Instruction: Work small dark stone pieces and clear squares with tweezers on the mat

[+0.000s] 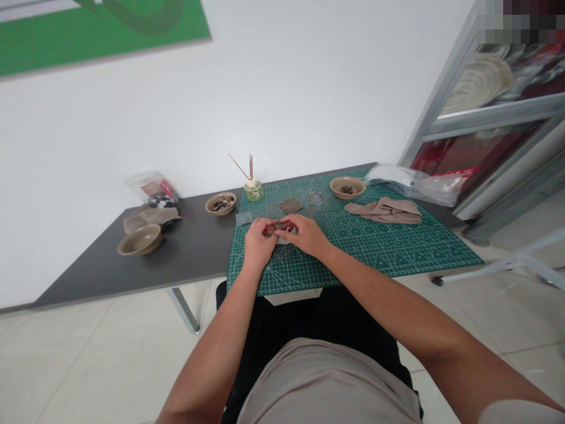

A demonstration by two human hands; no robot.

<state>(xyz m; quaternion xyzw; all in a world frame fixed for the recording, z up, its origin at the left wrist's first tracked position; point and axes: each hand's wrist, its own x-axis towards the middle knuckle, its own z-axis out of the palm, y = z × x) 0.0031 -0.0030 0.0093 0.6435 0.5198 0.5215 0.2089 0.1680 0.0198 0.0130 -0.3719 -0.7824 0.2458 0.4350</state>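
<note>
My left hand [262, 237] and my right hand [306, 234] meet above the green cutting mat [353, 247], fingertips bent together. A small dark piece seems to be pinched between them, too covered to name. Below the fingers, a whitish crumpled scrap [282, 240] peeks out; whether it is paper or film I cannot tell. Just beyond the hands lie a brown square piece [291, 205] and a clear small container [316, 198]. To the left of my left hand is a translucent flat packet [244, 218].
Bowls hold small stones: one [220, 204] left, another [348, 188] right; a third bowl [140, 240] stands further left. A reed diffuser [253, 188] stands near the wall. Brown cloths [386, 210] and plastic bags [415, 181] lie around. The table's front edge is close to my body.
</note>
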